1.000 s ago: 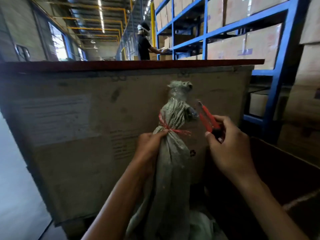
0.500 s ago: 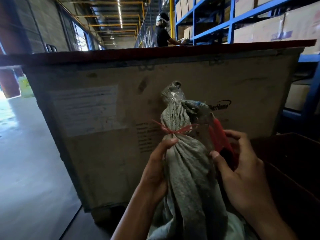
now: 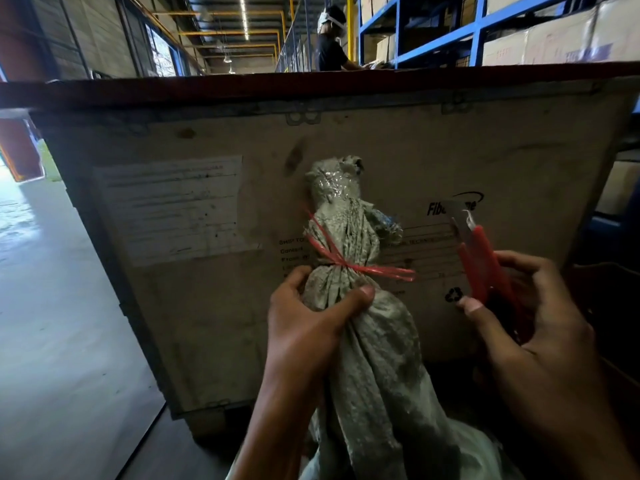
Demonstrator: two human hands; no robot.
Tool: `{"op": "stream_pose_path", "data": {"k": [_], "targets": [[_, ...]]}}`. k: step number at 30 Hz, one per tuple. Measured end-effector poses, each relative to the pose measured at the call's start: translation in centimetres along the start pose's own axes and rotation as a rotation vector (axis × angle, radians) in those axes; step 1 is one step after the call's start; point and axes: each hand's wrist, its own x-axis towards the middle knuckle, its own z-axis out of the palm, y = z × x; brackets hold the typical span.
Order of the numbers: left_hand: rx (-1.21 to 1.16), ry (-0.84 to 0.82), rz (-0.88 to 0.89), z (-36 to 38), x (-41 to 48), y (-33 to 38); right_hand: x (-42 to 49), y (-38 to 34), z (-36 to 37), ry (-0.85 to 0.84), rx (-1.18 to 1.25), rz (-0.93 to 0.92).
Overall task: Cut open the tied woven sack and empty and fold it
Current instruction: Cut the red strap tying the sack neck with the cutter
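1. The woven sack [image 3: 363, 358] is standing upright at the centre of the view, its grey, dusty neck bunched tight and rising in front of a large crate.
2. A red string [image 3: 341, 263] is binding the neck, wrapping diagonally up the left side and trailing loose ends out to the right; above it the gathered top is puffing out, partly covered in shiny clear tape.
3. The left hand [image 3: 304, 327] is gripping the sack's neck just below the string, thumb pressing across the front and fingers curling round behind.
4. The right hand [image 3: 526, 327] is closing around a red-handled cutter [image 3: 481, 265], holding it to the right of the sack and apart from it, its metal blade pointing up.
5. The crate [image 3: 207, 306] is filling the background, carrying a pale label on the left and printed shipping text near the sack.
6. Beyond the crate, another person [image 3: 330, 46] is standing beside blue shelving [image 3: 481, 32] that is holding cardboard boxes.
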Motion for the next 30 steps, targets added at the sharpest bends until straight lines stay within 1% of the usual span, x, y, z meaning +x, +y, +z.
{"op": "stream_pose_path", "data": {"k": [2, 8, 14, 21, 25, 30], "targets": [[-0.002, 0.027, 0.004, 0.2, 0.1, 0.0, 0.0, -0.1, 0.1, -0.007, 0.0, -0.015], [0.017, 0.132, 0.131, 1.3, -0.6, -0.3, 0.0, 0.7, 0.3, -0.049, -0.021, -0.071], [-0.056, 0.21, 0.111, 1.0, -0.5, 0.1, -0.3, 0.1, 0.3, -0.053, -0.079, -0.117], [-0.352, 0.113, -0.057, 1.3, -0.5, 0.2, -1.1, -0.6, 0.6, -0.141, -0.193, -0.305], [-0.524, 0.052, -0.083, 1.8, -0.8, 0.3, -1.3, -0.4, 1.0, -0.206, -0.242, -0.353], [-0.723, 0.002, -0.14, 2.5, -1.0, 0.5, -1.4, -0.4, 1.0, -0.184, -0.299, -0.407]]}}
